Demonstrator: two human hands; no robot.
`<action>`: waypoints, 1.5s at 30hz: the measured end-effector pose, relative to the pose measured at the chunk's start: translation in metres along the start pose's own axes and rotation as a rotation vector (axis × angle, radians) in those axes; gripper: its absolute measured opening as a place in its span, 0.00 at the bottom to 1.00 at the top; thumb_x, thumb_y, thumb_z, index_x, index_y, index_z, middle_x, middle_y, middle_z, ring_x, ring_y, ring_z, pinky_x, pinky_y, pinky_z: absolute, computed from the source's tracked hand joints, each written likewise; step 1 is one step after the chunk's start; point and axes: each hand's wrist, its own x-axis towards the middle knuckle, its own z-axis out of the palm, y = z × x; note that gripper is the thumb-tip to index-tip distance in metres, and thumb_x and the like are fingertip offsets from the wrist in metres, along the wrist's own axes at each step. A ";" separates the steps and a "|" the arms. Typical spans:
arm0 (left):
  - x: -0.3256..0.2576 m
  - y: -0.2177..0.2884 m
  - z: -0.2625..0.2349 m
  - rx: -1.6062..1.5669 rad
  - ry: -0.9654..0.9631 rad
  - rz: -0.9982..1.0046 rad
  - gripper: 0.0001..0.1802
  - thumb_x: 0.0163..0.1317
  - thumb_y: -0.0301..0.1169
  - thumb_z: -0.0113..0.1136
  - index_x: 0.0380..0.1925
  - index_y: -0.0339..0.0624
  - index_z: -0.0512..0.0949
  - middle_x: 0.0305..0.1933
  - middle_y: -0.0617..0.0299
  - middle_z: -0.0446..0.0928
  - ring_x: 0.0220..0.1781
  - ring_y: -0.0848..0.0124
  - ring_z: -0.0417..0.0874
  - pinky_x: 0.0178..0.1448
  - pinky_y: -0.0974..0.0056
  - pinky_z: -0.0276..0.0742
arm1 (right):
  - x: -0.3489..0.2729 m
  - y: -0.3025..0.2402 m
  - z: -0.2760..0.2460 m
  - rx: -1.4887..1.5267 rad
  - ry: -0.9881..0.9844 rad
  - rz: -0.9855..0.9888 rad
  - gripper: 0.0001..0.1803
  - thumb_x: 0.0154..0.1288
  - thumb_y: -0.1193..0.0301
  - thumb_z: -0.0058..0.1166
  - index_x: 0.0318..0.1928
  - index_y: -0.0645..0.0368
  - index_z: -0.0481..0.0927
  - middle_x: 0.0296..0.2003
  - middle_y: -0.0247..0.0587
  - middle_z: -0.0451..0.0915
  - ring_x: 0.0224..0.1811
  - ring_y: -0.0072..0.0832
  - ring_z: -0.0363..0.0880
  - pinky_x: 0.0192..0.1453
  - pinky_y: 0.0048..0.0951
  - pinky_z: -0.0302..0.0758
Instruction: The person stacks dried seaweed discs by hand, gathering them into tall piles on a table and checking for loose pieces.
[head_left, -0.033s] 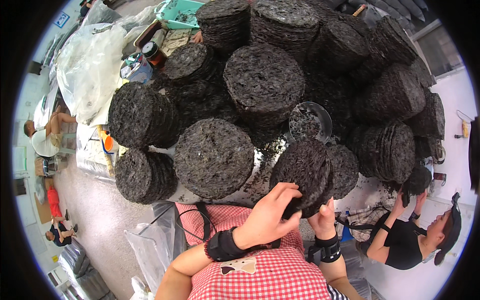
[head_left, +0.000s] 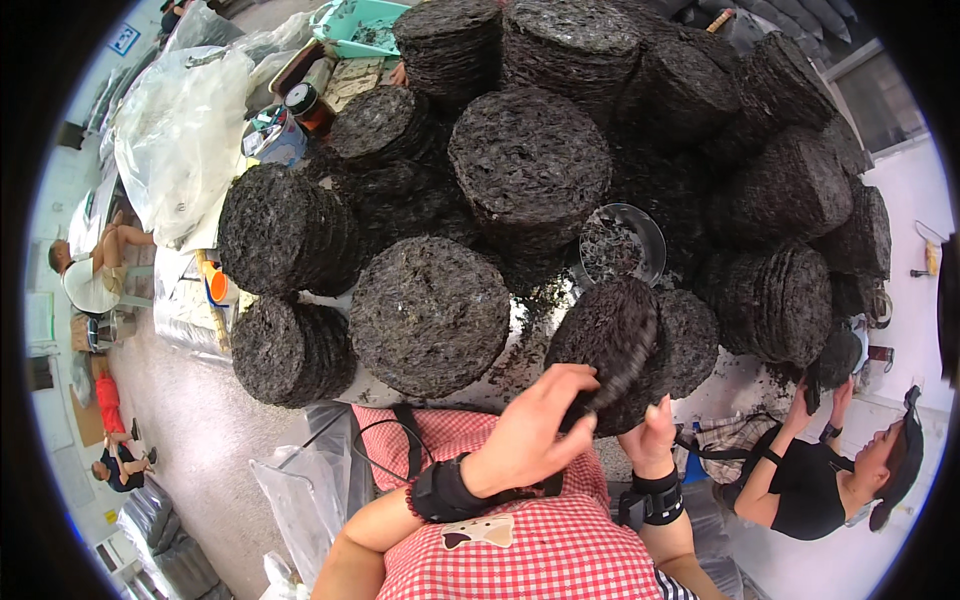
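So the biggest thing in front of you is the bench (head_left: 738, 378), piled with dark, round, rough-textured stacks and dusted with black flakes. Next down is the fat tall stack (head_left: 530, 155) in the middle of the heap, then the front stack (head_left: 428, 315), its round face toward you, just left of where you're working. The dark bundle (head_left: 612, 325) you've got is smaller; it's tilted up at the near edge, overlapping a short stack (head_left: 690, 340) on its right. Your left hand (head_left: 548, 415) has its fingers bent at the bundle's near left edge, but it's blurry there, so I can't tell if they're pinching it. Your right hand (head_left: 652, 438) grips the lower right edge, thumb up. Smaller still, a metal bowl (head_left: 650, 243) of dark scraps sits just behind the bundle, and way left there's a little orange cup (head_left: 217, 288).
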 end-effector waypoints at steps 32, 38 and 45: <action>-0.022 0.004 -0.053 0.414 -0.045 0.178 0.39 0.40 0.40 0.75 0.55 0.41 0.74 0.58 0.52 0.74 0.63 0.56 0.72 0.60 0.54 0.71 | 0.004 -0.007 0.021 0.221 0.232 -0.017 0.32 0.65 0.52 0.47 0.63 0.57 0.67 0.59 0.42 0.73 0.60 0.43 0.72 0.65 0.47 0.67; -0.018 -0.012 -0.038 0.464 0.329 0.219 0.23 0.46 0.21 0.61 0.47 0.39 0.78 0.43 0.53 0.81 0.42 0.60 0.83 0.47 0.60 0.79 | 0.007 -0.012 0.036 0.139 -0.143 -0.020 0.36 0.65 0.56 0.53 0.67 0.62 0.60 0.64 0.51 0.65 0.68 0.42 0.63 0.67 0.48 0.66; -0.045 -0.036 -0.103 -0.238 0.801 -0.252 0.19 0.64 0.18 0.54 0.55 0.31 0.67 0.54 0.57 0.74 0.52 0.73 0.75 0.57 0.70 0.70 | 0.023 -0.041 -0.101 -0.516 0.614 -0.287 0.16 0.64 0.75 0.56 0.53 0.61 0.76 0.50 0.41 0.79 0.52 0.28 0.77 0.57 0.29 0.76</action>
